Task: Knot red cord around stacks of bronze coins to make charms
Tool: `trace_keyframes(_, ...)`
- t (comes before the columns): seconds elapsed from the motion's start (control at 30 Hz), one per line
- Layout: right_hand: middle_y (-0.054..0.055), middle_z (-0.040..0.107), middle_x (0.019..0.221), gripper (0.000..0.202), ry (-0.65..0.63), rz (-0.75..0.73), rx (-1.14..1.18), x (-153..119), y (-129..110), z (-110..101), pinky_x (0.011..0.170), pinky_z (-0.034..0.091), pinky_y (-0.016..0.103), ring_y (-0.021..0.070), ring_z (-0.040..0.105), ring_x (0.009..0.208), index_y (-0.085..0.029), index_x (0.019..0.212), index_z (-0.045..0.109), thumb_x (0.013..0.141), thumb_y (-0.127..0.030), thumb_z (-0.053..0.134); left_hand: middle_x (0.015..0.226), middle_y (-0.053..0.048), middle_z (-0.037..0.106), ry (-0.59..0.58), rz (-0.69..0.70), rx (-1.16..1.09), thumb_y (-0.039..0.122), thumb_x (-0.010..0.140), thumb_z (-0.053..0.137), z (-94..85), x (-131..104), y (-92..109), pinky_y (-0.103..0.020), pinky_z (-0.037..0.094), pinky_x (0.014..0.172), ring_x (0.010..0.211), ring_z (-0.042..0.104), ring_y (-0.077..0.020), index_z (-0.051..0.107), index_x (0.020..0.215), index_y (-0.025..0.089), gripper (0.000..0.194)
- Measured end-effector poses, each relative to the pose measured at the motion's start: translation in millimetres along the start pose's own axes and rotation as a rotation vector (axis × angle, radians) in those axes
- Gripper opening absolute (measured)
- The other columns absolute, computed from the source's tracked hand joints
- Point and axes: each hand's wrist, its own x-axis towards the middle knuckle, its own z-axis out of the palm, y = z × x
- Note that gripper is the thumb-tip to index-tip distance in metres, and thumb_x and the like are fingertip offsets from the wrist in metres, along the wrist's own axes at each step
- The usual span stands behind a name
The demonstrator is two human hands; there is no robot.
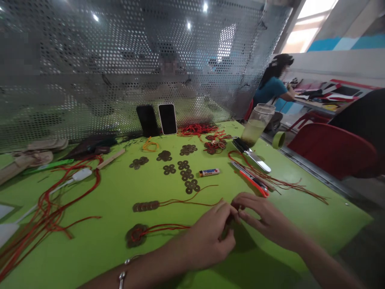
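My left hand point(210, 237) and my right hand point(264, 216) meet above the front of the green table. The fingers of both are closed in a pinch, tip to tip, and what they hold is too small and hidden to make out. A thin reddish cord point(186, 202) runs from a row of overlapping coins point(146, 206) up to my left hand's knuckles. Closer to me, a round coin cluster point(136, 235) has a red cord point(168, 228) that disappears behind my left forearm.
Beyond my hands are several coin clusters point(187, 174), a lighter point(209, 172), a box cutter point(252, 180) and a brush point(252, 154). A jar point(257, 126) stands at the back right. Two phones point(167, 119) lean on the perforated panel. Red cords point(57, 200) lie left. A person sits far right.
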Motion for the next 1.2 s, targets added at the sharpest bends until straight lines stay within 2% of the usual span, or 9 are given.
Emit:
trace_keyframes(0.17, 0.003, 0.06, 0.073, 0.022, -0.032, 0.083, 0.034, -5.2, -1.6, 6.8, 0.062, 0.043, 0.026, 0.0146, 0.054, 0.067, -0.018, 0.079, 0.058, 0.094, -0.03, 0.048, 0.09, -0.004, 0.053, -0.024, 0.012, 0.044, 0.009, 0.078, 0.045, 7.7, 1.5, -1.6, -0.031, 0.047, 0.078, 0.087, 0.051, -0.0188, 0.045, 0.097, 0.019, 0.021)
trace_keyframes(0.27, 0.004, 0.061, 0.073, 0.02, -0.054, 0.125, 0.011, -5.9, 2.6, 8.5, 0.061, 0.043, 0.027, 0.0151, 0.055, 0.067, -0.018, 0.079, 0.059, 0.092, -0.024, 0.045, 0.108, -0.009, 0.055, 0.029, 0.046, 0.102, 0.009, 0.079, 0.047, 8.5, -4.6, -3.1, -0.038, 0.045, 0.094, 0.105, 0.049, -0.022, 0.049, 0.108, 0.017, 0.03)
trace_keyframes(0.33, 0.005, 0.063, 0.076, 0.022, -0.068, 0.147, 0.005, -6.9, 5.6, 8.5, 0.061, 0.043, 0.028, 0.0158, 0.056, 0.068, -0.018, 0.083, 0.06, 0.094, -0.028, 0.043, 0.12, -0.01, 0.052, 0.071, 0.027, 0.17, 0.01, 0.08, 0.049, 5.1, -17.0, -8.3, -0.043, 0.041, 0.103, 0.117, 0.045, -0.0235, 0.048, 0.117, 0.018, 0.038)
trace_keyframes(0.43, 0.006, 0.063, 0.081, 0.027, -0.083, 0.154, -0.007, -9.7, 11.2, 8.2, 0.063, 0.043, 0.029, 0.016, 0.055, 0.068, -0.018, 0.087, 0.059, 0.096, -0.035, 0.04, 0.127, -0.009, 0.053, 0.102, -0.084, 0.343, 0.014, 0.087, 0.045, -7.0, -51.6, -23.5, -0.046, 0.04, 0.107, 0.122, 0.046, -0.0236, 0.047, 0.125, 0.02, 0.039)
trace_keyframes(0.57, 0.007, 0.064, 0.086, 0.027, -0.097, 0.167, -0.012, -14.0, 19.0, 8.6, 0.066, 0.044, 0.03, 0.0165, 0.056, 0.072, -0.018, 0.089, 0.059, 0.097, -0.035, 0.039, 0.131, -0.009, 0.057, 0.25, -0.262, 0.718, 0.021, 0.094, 0.037, -25.0, -114.8, -48.5, -0.048, 0.047, 0.1, 0.119, 0.055, -0.0256, 0.042, 0.136, 0.019, 0.042)
trace_keyframes(0.67, 0.007, 0.063, 0.086, 0.028, -0.119, 0.193, -0.03, -16.2, 24.7, 8.6, 0.066, 0.044, 0.03, 0.017, 0.057, 0.073, -0.019, 0.089, 0.058, 0.098, -0.036, 0.037, 0.141, -0.008, 0.05, 0.269, -0.236, 0.929, 0.03, 0.093, 0.044, -30.0, -152.5, -62.7, -0.039, 0.049, 0.098, 0.119, 0.057, -0.0242, 0.022, 0.148, 0.023, 0.059)
trace_keyframes(0.73, 0.006, 0.063, 0.085, 0.03, -0.133, 0.209, -0.055, -17.3, 29.7, 8.0, 0.066, 0.043, 0.031, 0.0174, 0.057, 0.072, -0.019, 0.089, 0.057, 0.098, -0.038, 0.036, 0.143, -0.008, 0.047, 0.233, -0.178, 1.031, 0.032, 0.092, 0.047, -29.0, -166.5, -69.1, -0.036, 0.049, 0.098, 0.121, 0.056, -0.024, 0.009, 0.151, 0.022, 0.071)
trace_keyframes(0.97, 0.004, 0.061, 0.081, 0.027, -0.16, 0.237, -0.157, -24.7, 50.5, 4.7, 0.065, 0.043, 0.032, 0.0176, 0.057, 0.07, -0.021, 0.084, 0.055, 0.097, -0.036, 0.036, 0.141, -0.01, 0.048, 0.176, -0.119, 1.178, 0.032, 0.091, 0.046, -25.3, -172.2, -75.4, -0.033, 0.047, 0.097, 0.121, 0.056, -0.0244, -0.004, 0.15, 0.015, 0.079)
trace_keyframes(1.2, 0.005, 0.063, 0.087, 0.027, -0.066, 0.134, -0.302, -33.8, 60.4, 9.2, 0.07, 0.049, 0.032, 0.018, 0.062, 0.077, -0.022, 0.089, 0.059, 0.098, -0.033, 0.036, 0.135, -0.011, 0.055, 0.231, -0.055, 1.196, 0.033, 0.092, 0.041, -26.8, -170.4, -76.7, -0.03, 0.048, 0.092, 0.113, 0.061, -0.0227, 0.004, 0.15, 0.009, 0.073)
